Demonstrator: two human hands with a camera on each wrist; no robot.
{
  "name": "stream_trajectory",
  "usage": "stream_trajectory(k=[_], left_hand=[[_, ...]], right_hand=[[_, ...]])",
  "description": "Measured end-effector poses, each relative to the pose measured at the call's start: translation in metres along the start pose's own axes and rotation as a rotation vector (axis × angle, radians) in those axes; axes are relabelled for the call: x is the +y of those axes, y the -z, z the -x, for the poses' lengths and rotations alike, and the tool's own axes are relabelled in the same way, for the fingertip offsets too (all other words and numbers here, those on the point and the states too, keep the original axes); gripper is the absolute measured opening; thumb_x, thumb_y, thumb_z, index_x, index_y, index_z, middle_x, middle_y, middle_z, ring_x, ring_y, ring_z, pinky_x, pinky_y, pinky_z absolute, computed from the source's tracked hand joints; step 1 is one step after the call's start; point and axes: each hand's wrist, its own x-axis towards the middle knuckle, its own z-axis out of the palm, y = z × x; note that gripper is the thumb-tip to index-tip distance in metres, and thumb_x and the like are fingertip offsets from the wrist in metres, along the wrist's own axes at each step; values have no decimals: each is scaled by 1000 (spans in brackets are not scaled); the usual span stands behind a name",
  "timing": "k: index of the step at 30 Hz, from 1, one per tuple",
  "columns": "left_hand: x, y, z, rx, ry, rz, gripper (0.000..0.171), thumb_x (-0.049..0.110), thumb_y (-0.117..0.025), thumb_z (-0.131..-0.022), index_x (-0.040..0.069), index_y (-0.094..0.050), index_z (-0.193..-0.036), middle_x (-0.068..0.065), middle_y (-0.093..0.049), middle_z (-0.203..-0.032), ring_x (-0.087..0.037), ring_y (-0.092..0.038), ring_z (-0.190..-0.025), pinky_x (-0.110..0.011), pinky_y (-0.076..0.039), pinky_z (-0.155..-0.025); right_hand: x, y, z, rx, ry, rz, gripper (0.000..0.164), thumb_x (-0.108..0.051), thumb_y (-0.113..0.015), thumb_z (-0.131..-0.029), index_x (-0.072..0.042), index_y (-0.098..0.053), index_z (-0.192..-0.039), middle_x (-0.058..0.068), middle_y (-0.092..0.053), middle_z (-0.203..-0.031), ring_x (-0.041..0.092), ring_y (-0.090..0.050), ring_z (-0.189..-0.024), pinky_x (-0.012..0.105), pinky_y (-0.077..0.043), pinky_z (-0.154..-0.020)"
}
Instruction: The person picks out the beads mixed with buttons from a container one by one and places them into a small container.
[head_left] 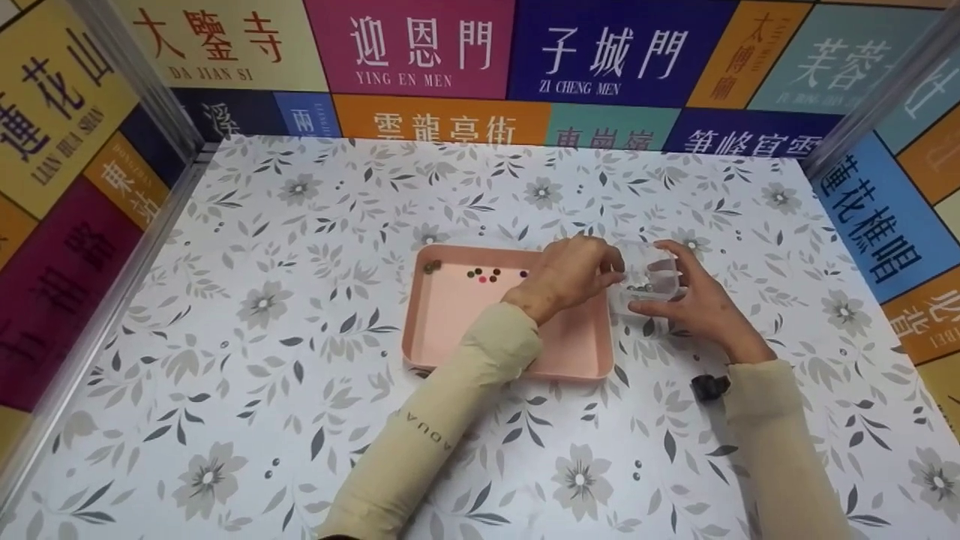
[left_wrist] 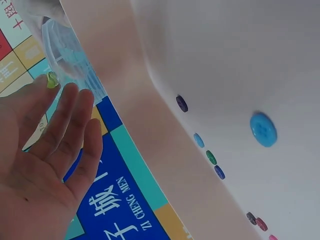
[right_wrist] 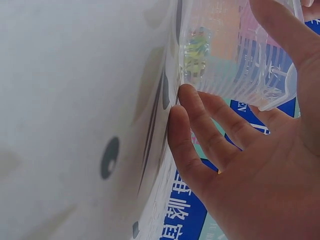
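A clear plastic box [head_left: 663, 286] stands just right of the pink tray [head_left: 510, 369], with glassy yellow and green marbles [right_wrist: 197, 52] lying in its bottom. My right hand [head_left: 701, 304] grips the box from its right side, fingers spread around it. Reaching across the tray, my left hand [head_left: 566, 274] is at the box's left edge. Its thumb and index finger pinch a small yellow-green glass marble [left_wrist: 52, 80], close to the box. In the tray lie several small colored buttons; a blue button [left_wrist: 263, 129] shows large in the left wrist view.
Two greenish marbles [head_left: 432, 266] lie in the tray's far left corner. A small black object [head_left: 709, 388] is beside the right sleeve. The table [head_left: 262, 375] has a flowered cover, with lettered panels [head_left: 420, 45] standing behind it and at both sides.
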Motion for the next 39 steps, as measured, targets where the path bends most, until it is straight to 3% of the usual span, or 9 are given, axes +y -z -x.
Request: stream_trajectory(k=[6, 12, 16, 22, 31, 39], left_hand=[[-3, -1, 1, -26, 26, 15, 23, 29, -66, -103, 20, -77, -122, 3, -78, -112, -10, -69, -96, -25, -54, -86], [-4, 1, 1, -52, 31, 43, 32, 26, -65, -103, 21, -69, -135, 1, -77, -115, -10, -69, -100, -25, -54, -87], [-7, 5, 4, -9, 40, 64, 36, 22, -65, -103, 23, -66, -139, 1, -78, -113, -10, -70, -98, -26, -55, -86], [-17, 14, 11, 88, 67, 16, 23, 21, -65, -102, 19, -76, -123, 3, -79, -108, -10, -71, -96, -29, -56, -86], [-40, 27, 23, 152, 205, -92, 20, 19, -66, -100, 16, -79, -114, 0, -79, -108, -16, -74, -98, -35, -59, -86], [-58, 47, 37, 258, 369, -177, 19, 17, -67, -98, 17, -81, -110, -1, -81, -107, -24, -77, -94, -40, -61, -83]], right_hand=[[0, 0, -1, -6, -6, 15, 107, -47, -88, -81, -29, -21, -163, 18, -51, -150, 39, -55, -128, 27, -50, -82], [0, 1, 0, -7, -2, 15, 106, -45, -88, -82, -29, -21, -163, 19, -50, -150, 41, -54, -130, 38, -48, -92], [0, 0, 0, -10, 5, 5, 106, -43, -88, -82, -29, -21, -163, 19, -51, -149, 40, -55, -129, 36, -48, -92], [1, -1, 0, -19, 3, -13, 107, -43, -88, -82, -29, -20, -163, 19, -50, -149, 40, -55, -129, 29, -50, -85], [1, -2, 0, -15, 1, -10, 108, -43, -88, -82, -27, -20, -163, 20, -50, -151, 43, -52, -133, 46, -49, -95], [1, -1, -1, -20, 6, -19, 106, -41, -88, -82, -27, -20, -163, 20, -50, -151, 42, -54, -130, 37, -50, -90]])
